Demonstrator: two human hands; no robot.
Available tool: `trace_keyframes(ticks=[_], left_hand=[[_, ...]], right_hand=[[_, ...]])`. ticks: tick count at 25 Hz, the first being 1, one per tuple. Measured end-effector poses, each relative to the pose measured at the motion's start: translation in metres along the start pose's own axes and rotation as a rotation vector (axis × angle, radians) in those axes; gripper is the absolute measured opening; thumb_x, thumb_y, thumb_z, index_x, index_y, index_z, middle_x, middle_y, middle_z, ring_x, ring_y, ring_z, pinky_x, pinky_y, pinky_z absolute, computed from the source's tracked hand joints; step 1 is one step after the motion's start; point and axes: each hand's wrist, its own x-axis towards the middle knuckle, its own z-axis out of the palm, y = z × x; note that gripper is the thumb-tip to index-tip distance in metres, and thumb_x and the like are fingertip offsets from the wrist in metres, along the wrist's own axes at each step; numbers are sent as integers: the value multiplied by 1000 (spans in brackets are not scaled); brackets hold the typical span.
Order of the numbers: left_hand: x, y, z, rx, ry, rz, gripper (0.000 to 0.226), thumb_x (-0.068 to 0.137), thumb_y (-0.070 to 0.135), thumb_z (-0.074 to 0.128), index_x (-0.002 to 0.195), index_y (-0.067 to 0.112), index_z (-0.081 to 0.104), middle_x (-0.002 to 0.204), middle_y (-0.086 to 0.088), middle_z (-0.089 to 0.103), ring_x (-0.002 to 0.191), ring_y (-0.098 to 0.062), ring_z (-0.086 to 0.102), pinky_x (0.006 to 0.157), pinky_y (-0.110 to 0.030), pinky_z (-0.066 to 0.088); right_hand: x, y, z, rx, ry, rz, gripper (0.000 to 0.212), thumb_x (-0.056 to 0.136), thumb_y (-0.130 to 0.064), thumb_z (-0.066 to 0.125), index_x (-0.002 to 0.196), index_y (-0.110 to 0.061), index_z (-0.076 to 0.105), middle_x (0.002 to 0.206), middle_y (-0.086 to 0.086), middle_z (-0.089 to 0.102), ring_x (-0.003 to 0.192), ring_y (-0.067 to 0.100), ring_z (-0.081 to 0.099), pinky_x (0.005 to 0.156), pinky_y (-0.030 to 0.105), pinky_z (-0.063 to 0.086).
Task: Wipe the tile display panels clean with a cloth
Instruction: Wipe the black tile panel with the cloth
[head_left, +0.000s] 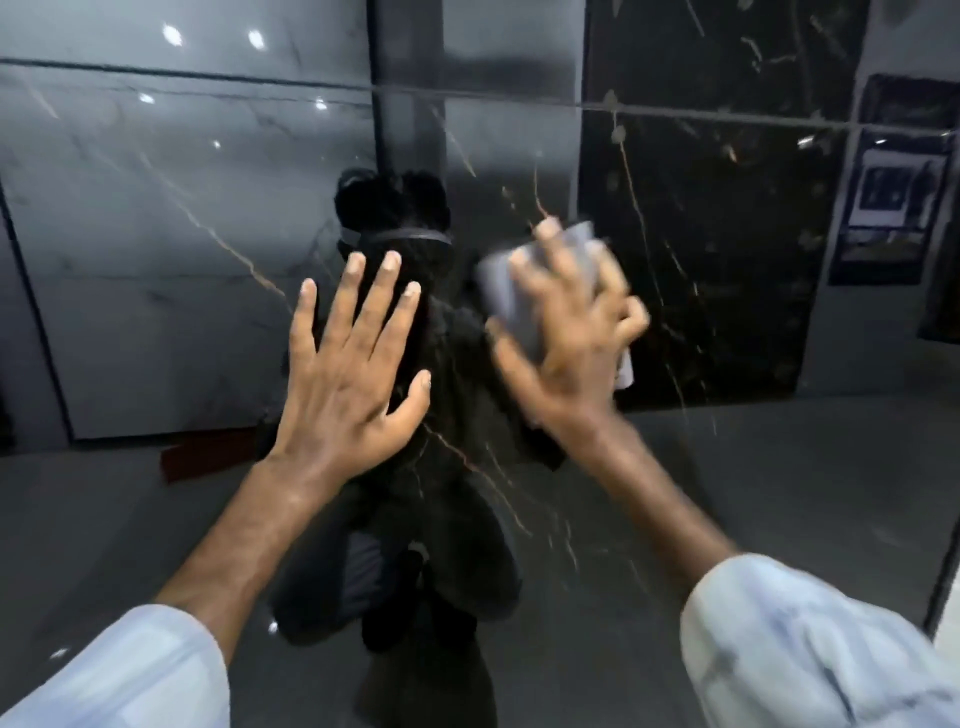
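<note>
The right hand (566, 332) pressed the cloth (524, 291) flat, fingers spread; beside it, the bare left hand (348, 358) risked smudging the panel (208, 260).

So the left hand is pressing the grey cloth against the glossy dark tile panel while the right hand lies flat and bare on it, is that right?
Not quite: the hands are swapped. In the head view the right hand presses the grey cloth against the glossy dark tile panel, while the left hand lies flat and bare on it with fingers spread.
</note>
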Motion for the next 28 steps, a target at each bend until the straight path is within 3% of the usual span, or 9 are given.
trace_keyframes(ticks=[3,5,8,9,13,19,23,24,28], left_hand=[[1,-5,-9,-14,-51,25,83,90,42,53,162,9,31,173,-13,15,161,-32,8,125,-62,6],[3,-9,-13,4,-66,25,81,92,44,52,163,11,31,174,-11,15,161,-30,9,124,-63,8],[-3,-3,-11,14,-76,-7,80,95,43,51,164,11,27,174,-11,12,161,-30,6,125,-63,4],[-5,0,-9,8,-75,-21,80,95,41,50,164,10,27,174,-12,11,161,-32,5,126,-64,3],[-9,8,-10,-33,-52,-41,76,92,34,58,160,7,36,173,-14,17,161,-34,11,125,-66,7],[-6,-27,-33,11,-37,-106,76,90,40,58,158,12,41,173,-10,15,160,-30,16,120,-57,15],[-20,-66,-49,39,-31,-50,78,90,40,59,159,9,39,173,-12,13,159,-30,16,119,-52,18],[-27,-75,-53,57,-39,-52,79,90,41,58,159,9,38,173,-12,12,159,-30,16,119,-52,18],[-34,-109,-63,137,-55,-131,79,90,47,54,158,10,38,174,-11,11,158,-32,17,117,-56,19]], right_hand=[[-10,10,-2,-28,-70,-425,43,90,-43,73,132,-32,71,156,-2,52,142,35,48,91,58,36],[18,31,-9,-22,-31,-294,47,90,-46,74,134,-33,69,158,-4,50,143,33,45,93,55,33],[29,29,-16,100,29,117,54,86,-47,73,138,-34,63,164,-9,40,147,27,34,99,42,22],[22,19,-13,122,30,129,54,85,-46,72,137,-34,63,164,-10,39,148,28,33,100,42,21],[6,7,-1,62,19,-258,41,88,-41,76,128,-31,73,155,-5,53,140,33,46,93,56,32],[43,-16,3,135,108,78,55,84,-42,73,136,-28,67,159,-5,47,144,33,41,101,48,25],[19,-54,25,48,58,-361,39,89,-39,73,128,-32,73,153,-7,54,140,32,49,93,55,32],[22,-54,26,51,69,-363,39,90,-40,73,128,-33,73,153,-8,55,140,31,49,93,56,32],[43,-51,19,153,136,120,53,86,-44,74,136,-30,64,159,-11,47,145,26,39,101,49,26]])
